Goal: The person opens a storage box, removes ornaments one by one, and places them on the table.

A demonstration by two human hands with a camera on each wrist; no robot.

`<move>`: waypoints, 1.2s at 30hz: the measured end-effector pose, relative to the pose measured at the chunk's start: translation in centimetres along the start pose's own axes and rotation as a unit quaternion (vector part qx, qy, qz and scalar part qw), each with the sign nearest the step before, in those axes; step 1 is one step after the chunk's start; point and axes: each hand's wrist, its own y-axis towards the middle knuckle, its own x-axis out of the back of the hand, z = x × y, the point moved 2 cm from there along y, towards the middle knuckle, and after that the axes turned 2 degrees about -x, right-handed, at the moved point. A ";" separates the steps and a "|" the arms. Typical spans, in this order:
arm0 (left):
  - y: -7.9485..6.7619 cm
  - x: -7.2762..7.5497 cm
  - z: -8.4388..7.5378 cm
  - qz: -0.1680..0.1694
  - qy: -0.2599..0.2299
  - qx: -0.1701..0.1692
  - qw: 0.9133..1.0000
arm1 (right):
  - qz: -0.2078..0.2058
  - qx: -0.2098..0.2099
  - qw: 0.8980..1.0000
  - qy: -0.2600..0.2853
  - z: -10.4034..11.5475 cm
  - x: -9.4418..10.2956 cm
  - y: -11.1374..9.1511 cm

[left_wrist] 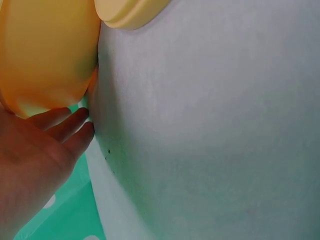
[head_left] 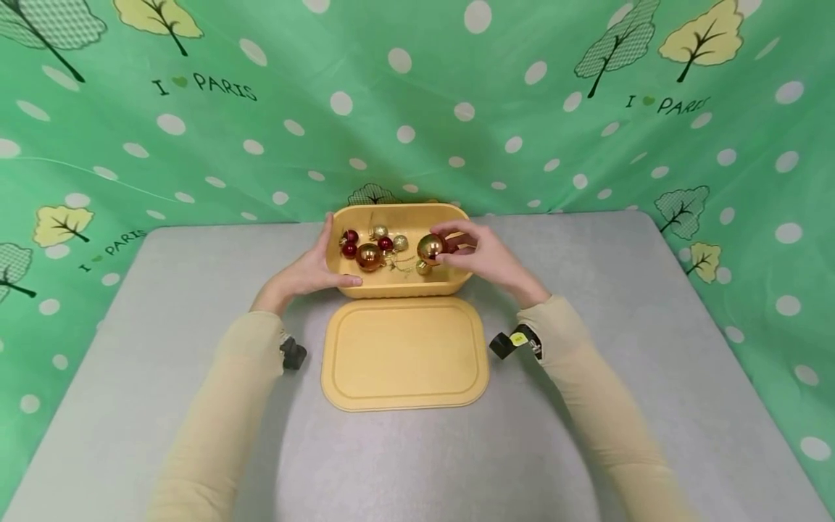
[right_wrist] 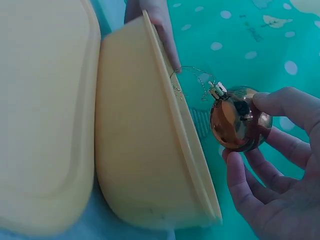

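My right hand point(head_left: 479, 254) pinches a shiny gold Christmas ball point(right_wrist: 240, 117) between thumb and fingertips, over the right end of a yellow plastic box point(head_left: 404, 290). Its metal cap and thin gold string face the box in the right wrist view. At the box's left end my left hand point(head_left: 306, 270) holds the wall, thumb over the front rim and fingers along the outside point(left_wrist: 70, 127). Inside the box lie another large gold ball point(head_left: 370, 257), small dark red balls point(head_left: 350, 250) and small glittery gold balls point(head_left: 400, 243).
The yellow lid point(head_left: 404, 355) lies flat on the grey table point(head_left: 417, 457), just in front of the box. Behind the table hangs a green dotted cloth point(head_left: 404, 94) with printed trees. Dark wrist cameras point(head_left: 502, 345) sit at both sleeves.
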 end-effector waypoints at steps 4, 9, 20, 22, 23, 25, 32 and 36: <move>0.4 0.0 0.9 -0.003 0.005 -0.004 1.000 | -0.024 0.008 1.000 -0.008 -0.3 2.0 -0.7; 1.2 0.0 2.4 -0.013 0.010 -0.010 1.000 | -0.048 0.007 0.999 -0.026 -0.9 4.6 -1.7; 1.1 0.0 2.7 -0.019 0.014 -0.009 1.000 | -0.078 -0.035 0.994 -0.074 -3.5 8.6 -3.8; 1.1 0.0 2.7 -0.021 0.014 -0.008 1.000 | -0.078 -0.044 0.993 -0.082 -3.9 9.1 -3.9; 1.1 0.1 2.7 -0.020 0.015 -0.008 1.000 | -0.077 -0.050 0.992 -0.085 -4.2 9.3 -3.9; 1.0 0.0 2.7 -0.019 0.017 -0.007 1.000 | -0.077 -0.065 0.991 -0.090 -4.7 9.8 -4.0; 1.0 0.0 2.6 -0.022 0.027 0.000 0.999 | -0.060 -0.112 0.985 -0.116 -6.3 10.6 -4.1; 1.0 -0.1 2.6 -0.020 0.028 -0.001 0.999 | -0.059 -0.120 0.982 -0.132 -6.8 10.7 -4.0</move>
